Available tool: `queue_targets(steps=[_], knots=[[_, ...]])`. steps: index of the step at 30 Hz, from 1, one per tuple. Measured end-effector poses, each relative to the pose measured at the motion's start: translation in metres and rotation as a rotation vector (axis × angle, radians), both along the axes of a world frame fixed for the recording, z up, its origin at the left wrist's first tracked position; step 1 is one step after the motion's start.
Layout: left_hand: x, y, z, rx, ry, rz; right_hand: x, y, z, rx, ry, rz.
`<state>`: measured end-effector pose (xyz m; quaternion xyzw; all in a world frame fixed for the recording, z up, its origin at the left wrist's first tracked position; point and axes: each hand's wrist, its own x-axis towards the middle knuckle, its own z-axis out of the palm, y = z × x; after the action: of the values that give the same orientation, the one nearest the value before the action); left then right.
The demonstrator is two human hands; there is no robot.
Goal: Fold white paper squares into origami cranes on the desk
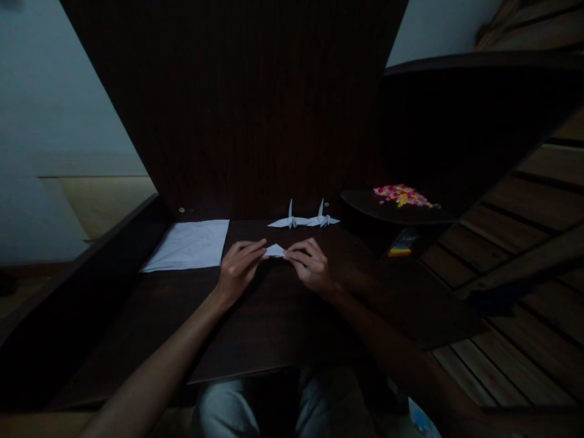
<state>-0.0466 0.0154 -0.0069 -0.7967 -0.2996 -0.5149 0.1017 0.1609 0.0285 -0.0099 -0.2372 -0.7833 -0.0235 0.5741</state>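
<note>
A small folded piece of white paper (275, 250) is held between my two hands, low over the dark desk. My left hand (241, 265) pinches its left end with thumb and fingers. On the other side, my right hand (310, 263) has its fingertips closed on the right end. The paper's middle shows as a pale peak; its ends are hidden by my fingers. Just beyond stand two folded paper cranes, a left crane (291, 222) and a right crane (323, 220), their wings touching or overlapping.
White paper sheets (194, 244) lie at the desk's back left, near a raised side board (91, 261). A tall dark panel (246, 109) rises behind the desk (274, 328). To the right, a corner shelf (365, 204) bears a heap of small colourful pieces (404, 195).
</note>
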Motion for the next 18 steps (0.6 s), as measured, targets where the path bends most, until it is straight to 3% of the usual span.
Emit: queue_targets(steps=[11, 14, 18], knots=[[0.002, -0.003, 0.004, -0.038, -0.017, -0.017, 0.0, -0.002, 0.003, -0.073, 0.011, 0.01], [0.006, -0.005, 0.008, -0.157, -0.148, 0.03, 0.0, -0.002, 0.003, -0.087, 0.024, -0.001], [0.007, -0.006, 0.011, -0.475, -0.286, 0.039, 0.0, 0.0, 0.002, -0.091, 0.065, -0.006]])
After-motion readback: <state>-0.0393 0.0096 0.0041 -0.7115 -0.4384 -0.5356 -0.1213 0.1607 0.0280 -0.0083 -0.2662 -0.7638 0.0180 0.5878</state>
